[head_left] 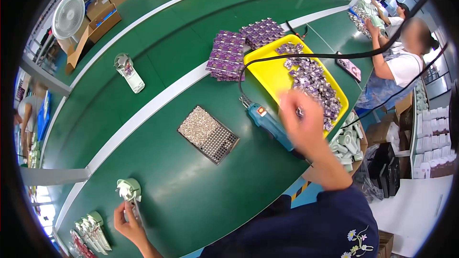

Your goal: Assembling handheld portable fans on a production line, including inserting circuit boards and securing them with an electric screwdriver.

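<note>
At the lower left, my left hand (128, 220) is closed on a handheld fan housing (129, 190) in pale green plastic, with white parts inside its round head. My right hand (304, 122), blurred by motion, is curled with its fingers together over the near edge of a yellow tray (262, 69). A small silvery piece shows at its fingers, too smeared to name. Small purple circuit boards (313, 82) lie heaped in the tray. Just left of that hand, a teal electric screwdriver (270, 125) rests on the green table, partly covered by the hand.
A perforated tray of small metal screws (201, 126) lies mid-table. Purple board panels (226, 55) are stacked behind it. Other housings (93, 231) lie at lower left, and a white handheld fan (130, 72) farther back. A black cable (330, 56) crosses above the yellow tray. Co-workers sit around the table.
</note>
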The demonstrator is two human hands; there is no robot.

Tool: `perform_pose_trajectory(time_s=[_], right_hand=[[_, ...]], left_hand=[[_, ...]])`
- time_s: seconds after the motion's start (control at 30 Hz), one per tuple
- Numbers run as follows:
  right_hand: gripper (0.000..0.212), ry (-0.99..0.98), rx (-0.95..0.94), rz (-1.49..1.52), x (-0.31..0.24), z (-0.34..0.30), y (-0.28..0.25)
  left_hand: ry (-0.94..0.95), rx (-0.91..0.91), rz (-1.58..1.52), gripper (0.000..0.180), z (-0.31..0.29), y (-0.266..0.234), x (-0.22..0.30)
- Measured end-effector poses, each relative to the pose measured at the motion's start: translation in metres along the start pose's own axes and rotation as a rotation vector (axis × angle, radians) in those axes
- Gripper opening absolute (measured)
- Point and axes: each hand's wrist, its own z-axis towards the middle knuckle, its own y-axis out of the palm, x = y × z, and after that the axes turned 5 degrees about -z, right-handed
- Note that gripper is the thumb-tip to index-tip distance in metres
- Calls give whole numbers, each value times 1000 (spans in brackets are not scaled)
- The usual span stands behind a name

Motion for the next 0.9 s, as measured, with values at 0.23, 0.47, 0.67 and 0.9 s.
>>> perform_pose_trajectory(time_s=[0.23, 0.47, 0.67, 0.9], right_hand=[[32, -64, -216, -745, 166, 98, -19], [27, -20, -250, -708, 154, 101, 18], [39, 271, -198, 174, 125, 66, -51], [24, 553, -78, 1053, 50, -47, 6]], left_hand=[[-115, -182, -338, 17, -9, 59, 54], [214, -477, -20, 36, -13, 46, 72], [379, -666, -13, 47, 9, 39, 75], [418, -560, -110, 27, 2, 53, 51]])
